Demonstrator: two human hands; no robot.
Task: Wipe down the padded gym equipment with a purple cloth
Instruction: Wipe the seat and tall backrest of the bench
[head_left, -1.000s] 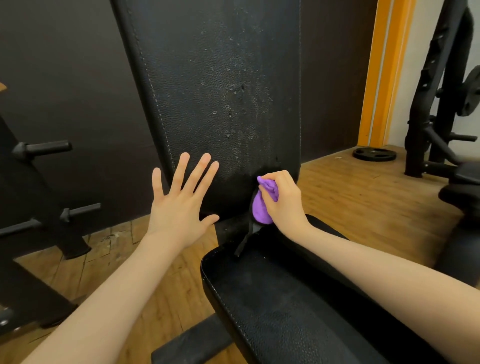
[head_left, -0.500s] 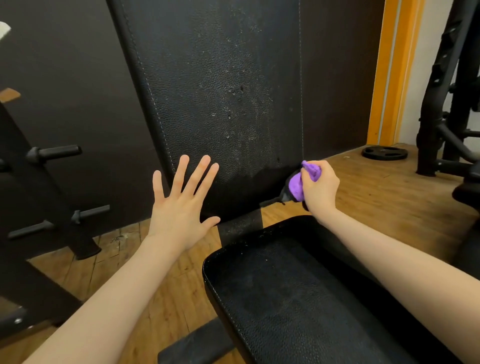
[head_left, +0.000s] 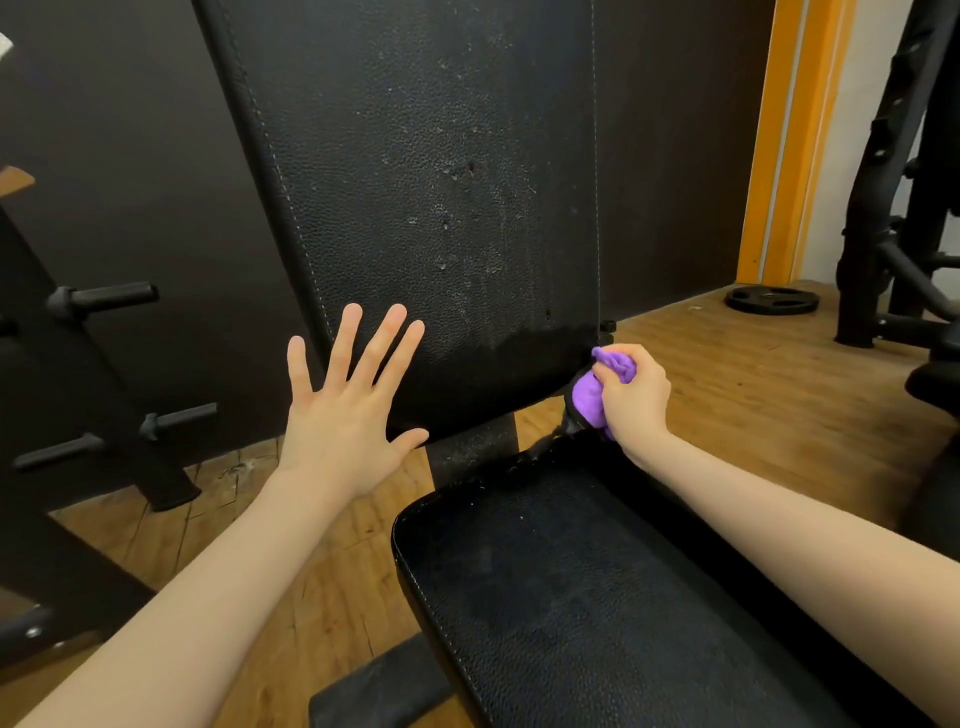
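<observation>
A black padded backrest (head_left: 431, 182) stands upright ahead of me, dusty and speckled over most of its face, with a darker wiped band along its bottom. Below it lies the black padded seat (head_left: 571, 597). My right hand (head_left: 634, 400) grips a bunched purple cloth (head_left: 592, 395) at the backrest's lower right corner. My left hand (head_left: 348, 410) is spread flat with straight fingers in front of the backrest's lower left edge; whether it touches the pad is unclear.
A black weight rack with pegs (head_left: 104, 296) stands at the left. A weight plate (head_left: 771, 300) lies on the wooden floor (head_left: 753, 395) at the back right, beside a black machine frame (head_left: 893, 208) and an orange post (head_left: 784, 140).
My right hand has swept the purple cloth rightward along the bottom of the backrest to its lower right corner, leaving a darker wiped band. My left hand has barely moved.
</observation>
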